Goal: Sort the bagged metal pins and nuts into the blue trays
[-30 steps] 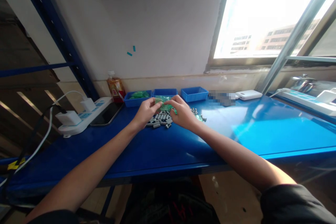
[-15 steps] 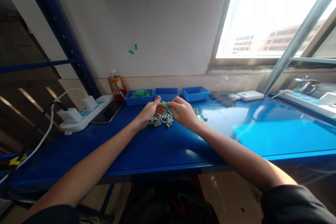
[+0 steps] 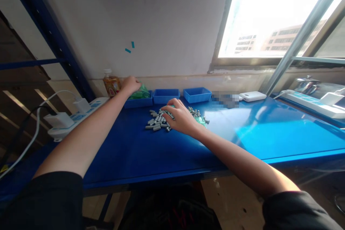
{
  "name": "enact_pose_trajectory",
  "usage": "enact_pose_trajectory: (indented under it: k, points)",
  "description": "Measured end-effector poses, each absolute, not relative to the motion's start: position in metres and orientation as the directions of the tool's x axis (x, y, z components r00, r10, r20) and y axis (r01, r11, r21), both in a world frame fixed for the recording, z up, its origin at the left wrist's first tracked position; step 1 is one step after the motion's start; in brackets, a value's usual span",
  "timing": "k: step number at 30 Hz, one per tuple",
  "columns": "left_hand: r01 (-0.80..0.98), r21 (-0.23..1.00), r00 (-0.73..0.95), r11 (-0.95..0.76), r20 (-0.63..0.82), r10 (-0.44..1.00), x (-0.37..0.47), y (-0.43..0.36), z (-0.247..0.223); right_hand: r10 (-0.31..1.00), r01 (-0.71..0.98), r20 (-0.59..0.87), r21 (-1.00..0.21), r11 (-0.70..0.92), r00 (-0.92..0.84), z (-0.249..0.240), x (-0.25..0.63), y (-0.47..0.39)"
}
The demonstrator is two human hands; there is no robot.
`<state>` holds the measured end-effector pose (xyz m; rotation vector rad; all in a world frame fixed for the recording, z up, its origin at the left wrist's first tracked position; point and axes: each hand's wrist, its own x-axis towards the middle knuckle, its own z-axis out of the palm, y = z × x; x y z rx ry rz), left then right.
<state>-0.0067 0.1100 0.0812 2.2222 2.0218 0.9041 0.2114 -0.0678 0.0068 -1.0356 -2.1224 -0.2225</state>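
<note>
My left hand [image 3: 131,84] reaches over the left blue bin [image 3: 137,104]. Its fingers pinch a green plastic bag [image 3: 145,90], part of which rises above the bin's rim. More green plastic lies in that bin. On the blue table, a pile of small metal cylinders [image 3: 157,125] sits under and left of my right hand [image 3: 180,118]. That hand is open, palm down, with thumb and forefinger apart over the pile. Behind its wrist are small metal fittings [image 3: 194,110] and a piece of green plastic [image 3: 201,121].
Two more blue bins, a middle one [image 3: 166,101] and a right one [image 3: 198,99], stand by the wall. A bottle [image 3: 111,85] is behind my left arm. Power strips lie at the left [image 3: 63,129] and right [image 3: 309,104]. A white box-like device [image 3: 252,96] rests toward the back right.
My left hand has left the pile and moved up and left to the left bin. My right hand has opened; the green piece between both hands no longer shows there. The view has shifted slightly.
</note>
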Motion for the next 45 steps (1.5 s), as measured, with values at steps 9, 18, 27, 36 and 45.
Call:
enact_pose_trajectory:
  k: [9, 18, 27, 36, 45]
  points:
    - [0.964, 0.152, 0.160, -0.216, 0.312, 0.936, 0.024, 0.131, 0.058, 0.618, 0.752, 0.675, -0.141, 0.644, -0.403, 0.015, 0.216, -0.070]
    - [0.835, 0.109, 0.477, -0.540, 0.347, 0.808, 0.060, 0.062, 0.015, 0.653, 0.828, 0.723, -0.209, 0.521, -0.228, 0.028, 0.255, -0.047]
    - [0.793, 0.234, 0.511, -0.563, 0.249, 0.823, 0.069, 0.054, 0.002, 0.732, 0.850, 0.638, -0.229, 0.474, -0.236, 0.023, 0.260, -0.042]
    - [0.803, 0.381, 0.346, -0.458, 0.327, 0.879, 0.080, 0.054, -0.018, 0.786, 0.857, 0.532, -0.196, 0.477, -0.315, 0.008, 0.257, -0.031]
    - [0.630, 0.532, 0.178, -0.566, 0.611, 0.772, 0.058, 0.002, 0.010, 0.942, 0.610, 0.327, -0.732, 0.304, -0.077, 0.009, 0.249, -0.034]
